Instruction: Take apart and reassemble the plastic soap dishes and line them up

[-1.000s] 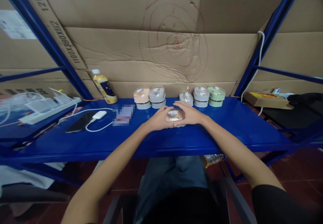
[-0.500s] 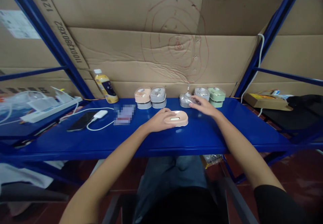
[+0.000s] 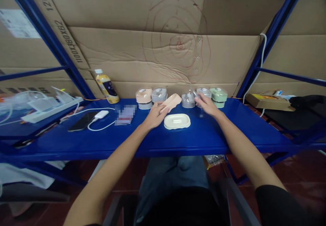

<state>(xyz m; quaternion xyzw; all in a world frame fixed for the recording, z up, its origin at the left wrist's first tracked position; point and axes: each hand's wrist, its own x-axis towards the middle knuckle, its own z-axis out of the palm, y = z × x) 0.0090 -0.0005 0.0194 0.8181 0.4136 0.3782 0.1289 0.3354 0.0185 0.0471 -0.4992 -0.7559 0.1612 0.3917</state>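
Observation:
My left hand (image 3: 154,116) grips a peach-coloured oval cover (image 3: 173,101), tilted above the table. Below it, a cream oval tray (image 3: 177,121) with a raised slot in its middle lies on the blue table. My right hand (image 3: 205,105) has its fingers closed on a clear plastic lid (image 3: 194,93), held tilted beside a small grey round-cornered box (image 3: 187,101) with several small pale items in its top. Behind the right hand stand another grey box (image 3: 203,92) and a green one (image 3: 218,94).
A peach box (image 3: 144,95) and a grey box (image 3: 159,94) stand at the back. To the left are a yellow bottle (image 3: 108,88), a blurred-out packet (image 3: 125,115), a phone (image 3: 83,122) and a white power bank (image 3: 101,114) with its cable. Blue posts frame the table (image 3: 142,148).
My left hand has lifted the peach cover off the cream tray, up and to the left. The clear lid has come off the grey box in my right hand.

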